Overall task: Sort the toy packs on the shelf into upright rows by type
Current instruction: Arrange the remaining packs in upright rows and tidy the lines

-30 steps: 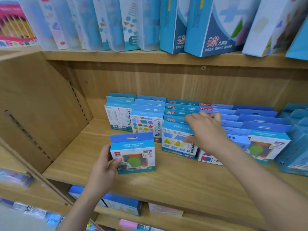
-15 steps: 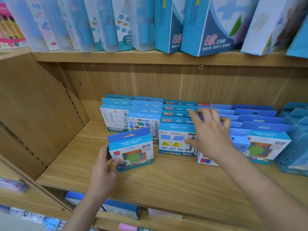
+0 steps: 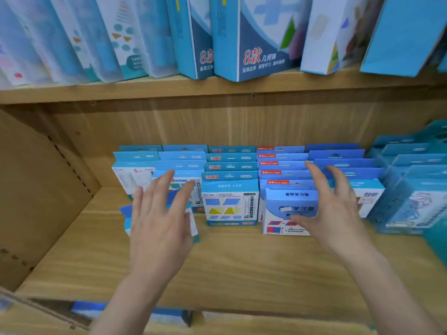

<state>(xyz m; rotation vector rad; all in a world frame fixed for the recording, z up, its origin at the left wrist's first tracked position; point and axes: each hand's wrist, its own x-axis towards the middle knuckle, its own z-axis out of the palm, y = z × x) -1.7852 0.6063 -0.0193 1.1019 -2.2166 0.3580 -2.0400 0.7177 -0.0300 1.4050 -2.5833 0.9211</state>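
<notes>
left hand (image 3: 159, 221): grip spread flat on loose blue cardboard toy pack (image 3: 126, 218), upright, long axis vertical | pack left of yellow-triangle pack (image 3: 229, 204), on wooden shelf (image 3: 242, 267) | right hand (image 3: 329, 209): open, thumb touching red-blue pack (image 3: 280, 223) | left nearer

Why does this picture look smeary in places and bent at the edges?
Head view: both the left hand and right hand are motion-blurred, as is the pack behind the left hand; the wide lens bows the upper shelf and tilts the boxes above; lighting is soft, without glare.
</notes>
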